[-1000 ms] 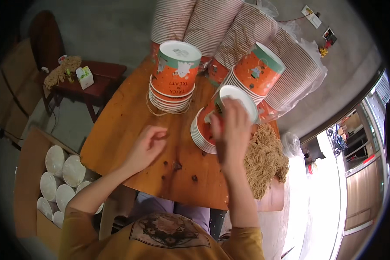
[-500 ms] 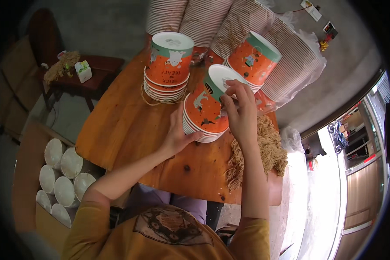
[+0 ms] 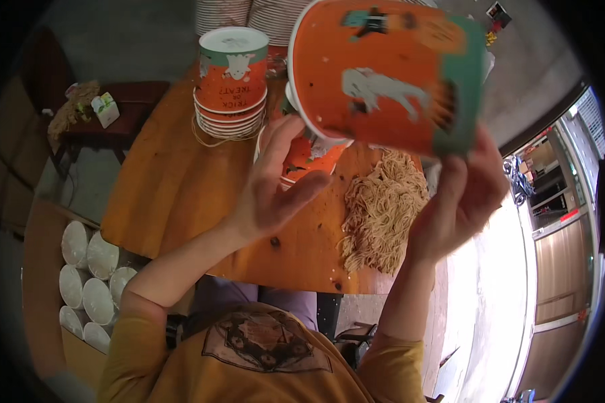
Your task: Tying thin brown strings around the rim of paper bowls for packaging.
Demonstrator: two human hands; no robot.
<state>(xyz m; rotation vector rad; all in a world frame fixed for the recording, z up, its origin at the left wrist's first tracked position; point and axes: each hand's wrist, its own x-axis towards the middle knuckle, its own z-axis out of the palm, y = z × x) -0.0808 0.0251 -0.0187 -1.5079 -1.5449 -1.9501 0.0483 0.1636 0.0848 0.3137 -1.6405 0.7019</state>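
Observation:
My right hand [image 3: 460, 208] grips an orange paper bucket [image 3: 390, 74] by its green base end, with the thumb on its side. The bucket is tipped sideways in the air, its white rim toward the left, and it hides part of what stands behind. My left hand [image 3: 269, 188] is open, thumb and fingers apart, beside a stack of matching upside-down buckets [image 3: 326, 154] on the wooden table [image 3: 175, 195]. Whether its fingers touch that stack cannot be made out. Farther left stands another upside-down stack [image 3: 234, 80] with thin string around its foot.
Tan strings [image 3: 390, 208] lie heaped at the table's right. Tall nested stacks [image 3: 222, 19] rise at the back. A cardboard box [image 3: 44, 269] with several white-lined buckets [image 3: 99, 300] is at lower left. A dark red bench [image 3: 141, 97] bears a small carton [image 3: 106, 111].
My right hand has lifted the top bucket off the middle stack and turned it sideways, up and to the right. My left hand has risen from the stack's lower side, its fingers spread.

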